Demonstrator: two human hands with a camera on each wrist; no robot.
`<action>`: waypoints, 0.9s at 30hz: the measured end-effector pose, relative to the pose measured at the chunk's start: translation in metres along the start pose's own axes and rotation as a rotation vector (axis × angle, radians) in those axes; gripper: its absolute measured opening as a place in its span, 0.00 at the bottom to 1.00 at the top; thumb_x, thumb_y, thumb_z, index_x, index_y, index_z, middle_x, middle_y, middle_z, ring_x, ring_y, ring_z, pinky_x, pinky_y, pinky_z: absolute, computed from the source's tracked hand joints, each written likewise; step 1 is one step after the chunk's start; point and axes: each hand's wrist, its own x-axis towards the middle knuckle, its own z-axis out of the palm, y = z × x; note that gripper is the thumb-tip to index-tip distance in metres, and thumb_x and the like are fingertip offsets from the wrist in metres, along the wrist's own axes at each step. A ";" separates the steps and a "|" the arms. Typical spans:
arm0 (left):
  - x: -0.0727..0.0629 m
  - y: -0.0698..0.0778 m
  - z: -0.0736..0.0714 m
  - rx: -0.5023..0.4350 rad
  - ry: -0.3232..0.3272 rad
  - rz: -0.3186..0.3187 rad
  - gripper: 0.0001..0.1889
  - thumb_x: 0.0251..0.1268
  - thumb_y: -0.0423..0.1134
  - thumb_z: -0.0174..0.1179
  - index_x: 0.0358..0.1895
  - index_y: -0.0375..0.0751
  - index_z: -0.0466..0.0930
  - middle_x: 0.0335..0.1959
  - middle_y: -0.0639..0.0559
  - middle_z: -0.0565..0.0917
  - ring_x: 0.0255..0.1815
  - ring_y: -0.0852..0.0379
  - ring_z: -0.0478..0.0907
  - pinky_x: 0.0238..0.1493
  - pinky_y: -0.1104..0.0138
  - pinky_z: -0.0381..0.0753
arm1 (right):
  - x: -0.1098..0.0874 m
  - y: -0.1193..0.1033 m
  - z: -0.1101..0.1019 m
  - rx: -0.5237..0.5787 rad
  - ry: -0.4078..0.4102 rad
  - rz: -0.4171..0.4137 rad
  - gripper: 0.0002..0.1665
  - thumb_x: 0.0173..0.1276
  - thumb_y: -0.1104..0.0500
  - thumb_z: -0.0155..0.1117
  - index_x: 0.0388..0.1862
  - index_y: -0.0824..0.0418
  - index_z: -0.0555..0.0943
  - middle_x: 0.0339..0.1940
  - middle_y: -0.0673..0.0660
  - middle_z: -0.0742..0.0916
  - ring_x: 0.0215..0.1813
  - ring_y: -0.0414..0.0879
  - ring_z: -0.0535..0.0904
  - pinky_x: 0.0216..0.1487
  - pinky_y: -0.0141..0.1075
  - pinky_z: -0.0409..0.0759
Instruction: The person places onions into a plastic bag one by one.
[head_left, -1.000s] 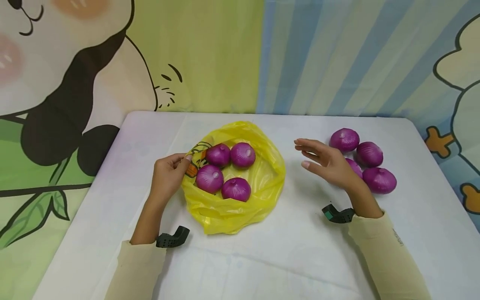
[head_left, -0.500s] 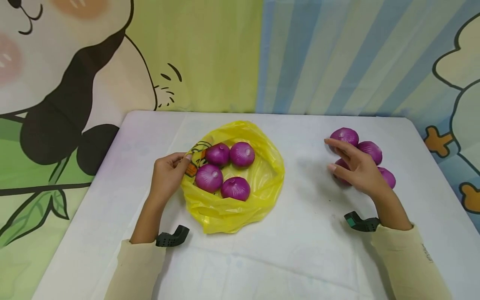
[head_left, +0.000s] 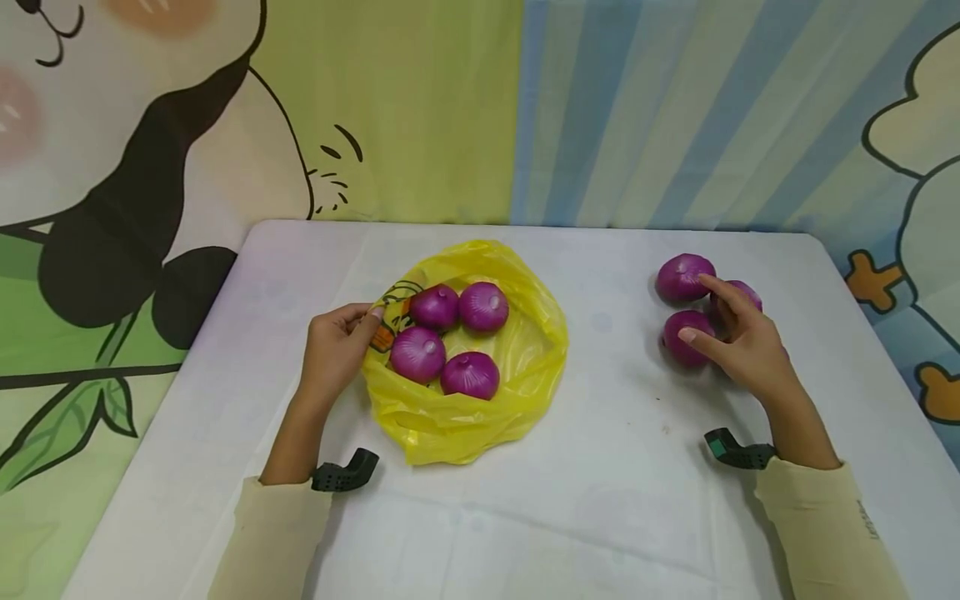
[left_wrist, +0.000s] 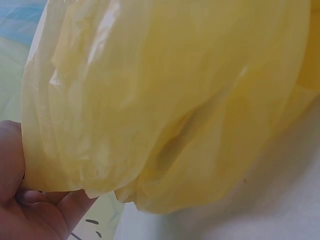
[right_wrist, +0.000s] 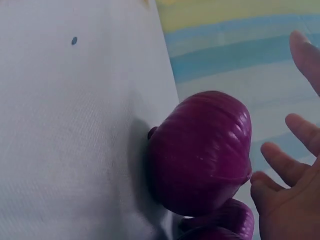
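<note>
My left hand (head_left: 337, 346) pinches the left rim of a yellow plastic bag (head_left: 468, 433) between thumb and fingers. The bag lies with its mouth spread wide, and several purple onions (head_left: 470, 376) sit inside. In the left wrist view the bag's wall (left_wrist: 165, 90) fills most of the picture. Over at the right, my right hand (head_left: 750, 346) hovers above a second group of onions, fingers spread. Nearest its thumb is one onion (head_left: 684, 337), and another onion (head_left: 684, 277) lies just behind. The hand partly covers the remaining onions. The right wrist view has the fingers apart from the closest onion (right_wrist: 200, 155).
Everything rests on a white-covered table (head_left: 525, 533). Its back edge meets a printed backdrop (head_left: 420, 108) with a cartoon panda. Each wrist carries a black camera mount (head_left: 738, 452). White tabletop separates the bag from the right-hand onions.
My right hand has moved rightward, from beside the bag to over the right-hand onions. The left hand keeps its pinch on the bag without moving.
</note>
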 end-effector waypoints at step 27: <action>0.001 -0.001 0.000 0.001 -0.003 -0.025 0.22 0.69 0.53 0.58 0.45 0.34 0.86 0.26 0.43 0.84 0.17 0.59 0.71 0.16 0.72 0.70 | 0.005 0.004 0.012 -0.142 -0.192 0.093 0.58 0.60 0.49 0.74 0.80 0.52 0.49 0.77 0.66 0.53 0.73 0.71 0.50 0.56 0.74 0.58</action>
